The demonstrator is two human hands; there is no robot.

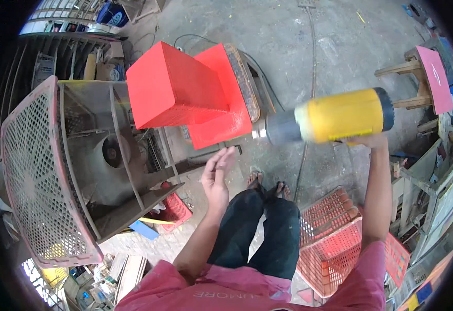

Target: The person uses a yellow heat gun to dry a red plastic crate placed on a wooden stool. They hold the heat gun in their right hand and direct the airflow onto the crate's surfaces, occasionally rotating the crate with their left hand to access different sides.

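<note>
The right grip [370,140] wraps the yellow heat gun [346,115] right of centre, its nozzle near the red block [177,88], upper left of centre. The left grip [217,176], loosely bent, looks empty. Heating red covering seems underway, calling for steady aim.

On my feed I see a mesh panel [37,179] beside a round duct [103,155] at left, a red basket [179,211] near a blue strip [144,230], red crates [335,217] and a pink board [435,78] at right.
</note>
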